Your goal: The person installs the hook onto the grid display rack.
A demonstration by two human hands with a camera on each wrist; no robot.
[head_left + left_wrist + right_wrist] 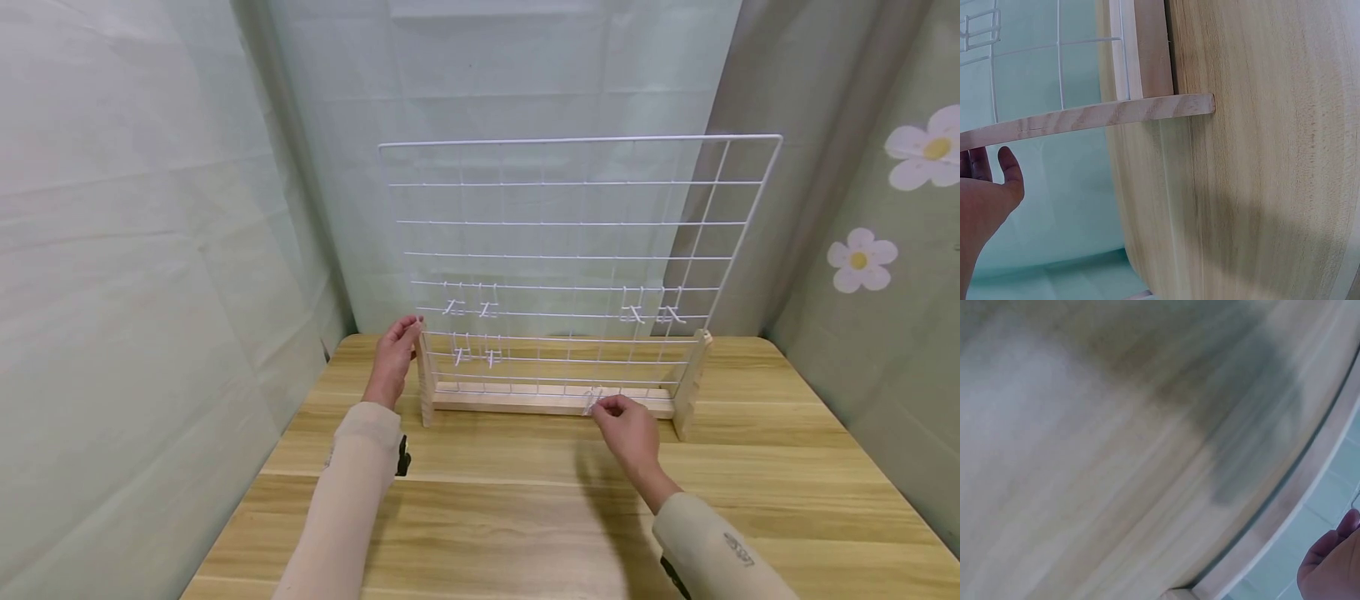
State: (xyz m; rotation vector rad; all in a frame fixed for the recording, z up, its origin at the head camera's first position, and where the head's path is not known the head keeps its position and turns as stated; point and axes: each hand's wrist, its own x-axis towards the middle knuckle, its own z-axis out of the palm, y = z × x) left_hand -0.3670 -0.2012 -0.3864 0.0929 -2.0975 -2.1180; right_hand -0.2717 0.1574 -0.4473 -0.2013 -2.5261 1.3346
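A white wire grid rack (570, 257) stands upright in a wooden base with two end posts. My left hand (392, 354) is at the top of the left post (424, 375), its fingers against the post's outer side; in the left wrist view the thumb (1011, 172) sits apart from the wood. Low in front of the grid, my right hand (630, 433) pinches a small white wire hook (591, 401) between thumb and fingertips. The right wrist view catches only part of that hand (1332, 565), with a bit of wire at the frame edge.
Several white hooks hang on the grid, some at left (487, 309), others at right (633, 314). The rack's wooden crossbar (525, 402) runs low between the posts. Beneath is a wood-grain table (480, 517); pale curtains (172, 250) surround it.
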